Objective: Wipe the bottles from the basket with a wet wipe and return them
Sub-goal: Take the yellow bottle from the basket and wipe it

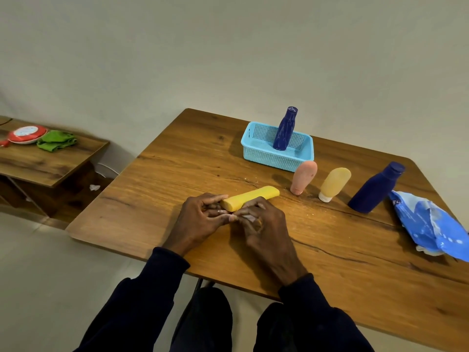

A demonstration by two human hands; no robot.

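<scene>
A yellow tube (251, 197) lies on its side on the wooden table (162, 174). My left hand (200, 219) grips its near end with curled fingers. My right hand (258, 222) meets it there, fingers curled round a small white wet wipe (247, 218) that is mostly hidden. The light blue basket (256, 154) at the back holds one dark blue bottle (285, 129) standing upright. In front of the basket stand a pink tube (303, 177), an orange tube (334, 183) on its white cap, and a second dark blue bottle (375, 188).
A blue wet wipe pack (431, 224) lies at the table's right edge. A lower wooden side table (50, 161) at the left carries a red and white dish (26, 134) and a green cloth (56, 140). My knees show below the table's front edge.
</scene>
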